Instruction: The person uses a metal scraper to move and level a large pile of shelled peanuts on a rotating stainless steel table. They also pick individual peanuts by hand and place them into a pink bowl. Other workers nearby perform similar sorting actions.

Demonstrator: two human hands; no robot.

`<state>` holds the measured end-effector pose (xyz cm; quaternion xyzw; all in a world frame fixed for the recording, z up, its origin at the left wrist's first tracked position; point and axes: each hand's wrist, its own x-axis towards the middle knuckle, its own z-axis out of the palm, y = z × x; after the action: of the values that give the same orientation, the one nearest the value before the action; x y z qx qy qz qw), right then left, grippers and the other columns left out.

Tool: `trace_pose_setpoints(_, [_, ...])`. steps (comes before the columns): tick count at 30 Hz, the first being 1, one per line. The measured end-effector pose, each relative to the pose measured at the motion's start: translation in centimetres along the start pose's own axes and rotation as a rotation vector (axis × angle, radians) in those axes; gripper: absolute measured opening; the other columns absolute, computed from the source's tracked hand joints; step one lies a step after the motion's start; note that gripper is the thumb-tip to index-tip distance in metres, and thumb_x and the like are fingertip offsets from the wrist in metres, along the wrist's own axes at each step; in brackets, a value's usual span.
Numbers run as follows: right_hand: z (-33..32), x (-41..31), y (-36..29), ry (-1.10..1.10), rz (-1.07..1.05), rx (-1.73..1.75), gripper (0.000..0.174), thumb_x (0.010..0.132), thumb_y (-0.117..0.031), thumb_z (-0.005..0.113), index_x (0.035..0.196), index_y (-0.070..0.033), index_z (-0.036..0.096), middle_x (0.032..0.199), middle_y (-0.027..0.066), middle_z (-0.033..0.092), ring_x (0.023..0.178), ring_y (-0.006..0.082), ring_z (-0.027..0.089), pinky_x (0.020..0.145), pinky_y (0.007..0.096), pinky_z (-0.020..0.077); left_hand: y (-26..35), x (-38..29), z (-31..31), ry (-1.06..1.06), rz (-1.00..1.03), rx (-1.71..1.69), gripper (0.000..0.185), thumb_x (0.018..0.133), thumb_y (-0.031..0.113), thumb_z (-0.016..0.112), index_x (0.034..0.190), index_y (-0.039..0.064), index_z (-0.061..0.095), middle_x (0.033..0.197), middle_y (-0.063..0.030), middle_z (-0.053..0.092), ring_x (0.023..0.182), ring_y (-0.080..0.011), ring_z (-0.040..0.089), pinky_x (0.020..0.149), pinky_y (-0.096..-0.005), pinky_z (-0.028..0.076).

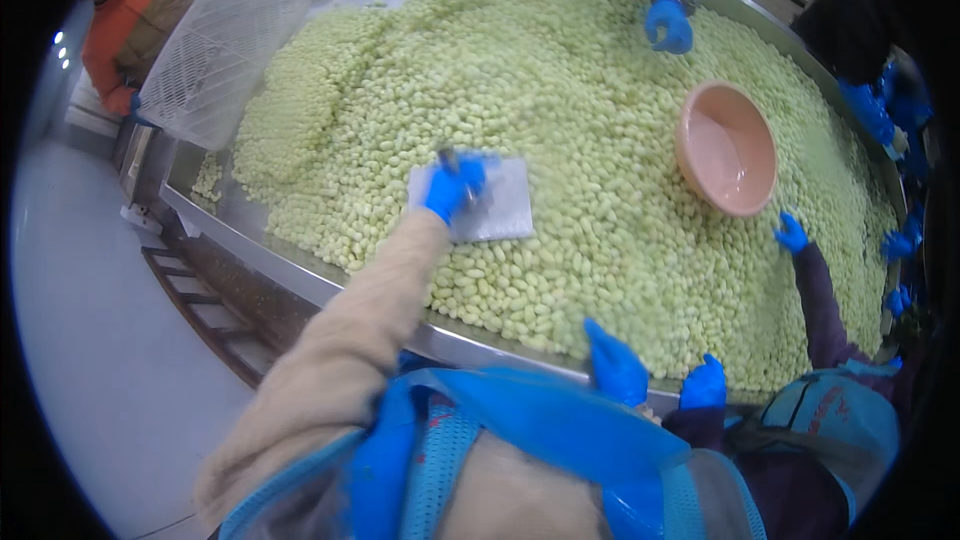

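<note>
My left hand, in a blue glove, grips the dark handle of a flat, pale rectangular plate tool. The plate lies over a broad bed of pale green oval fruits; motion blur hides the handle's exact shape. My right hand, also gloved in blue, is by the near rim of the metal sorting table. It is beside the fruits, with one finger pointing towards them. Whether its other fingers hold anything cannot be made out.
A pink plastic basin sits tilted on the fruits at the right. At the far left, a person in orange holds a white mesh crate over the table's edge. Co-workers' gloved hands reach in from the right and far sides.
</note>
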<state>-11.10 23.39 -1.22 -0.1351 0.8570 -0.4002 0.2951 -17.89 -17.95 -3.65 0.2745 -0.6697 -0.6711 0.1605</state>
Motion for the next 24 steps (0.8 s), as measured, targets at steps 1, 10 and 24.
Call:
trace_pose_setpoints(1, [0.2,0.1,0.7,0.032,-0.005,0.024,0.039,0.097,-0.021,0.061,0.136,-0.023,0.062,0.117,0.0186,0.069,0.107,0.0343,0.067,0.091,0.0416,0.0529,-3.5,-1.1,1.8,-0.049,-0.132,-0.011,0.020,0.100,0.016,0.061,0.109,0.002,0.071,0.081,-0.0078,0.068,0.067,-0.0175,0.063,0.060,-0.0310,0.054])
trace_pose_setpoints(10, [0.4,0.2,-0.5,0.124,-0.043,0.013,0.037,0.094,-0.014,0.065,0.130,-0.023,0.068,0.100,0.0178,0.071,0.092,0.0270,0.069,0.081,0.0380,0.0530,-5.6,-0.8,1.4,-0.137,-0.244,-0.258,0.034,0.091,0.011,0.071,0.125,0.007,0.070,0.099,-0.0055,0.072,0.084,-0.0127,0.068,0.071,-0.0260,0.052])
trace_pose_setpoints(24, [3.0,1.2,-2.0,0.204,-0.218,-0.092,0.034,0.100,-0.026,0.057,0.133,-0.030,0.064,0.117,0.0164,0.069,0.107,0.0342,0.066,0.089,0.0416,0.0532,-6.3,-2.4,-0.2,-0.151,-0.090,0.051,0.058,0.090,0.010,0.071,0.144,0.005,0.051,0.131,-0.0068,0.063,0.115,-0.0184,0.060,0.100,-0.0337,0.048])
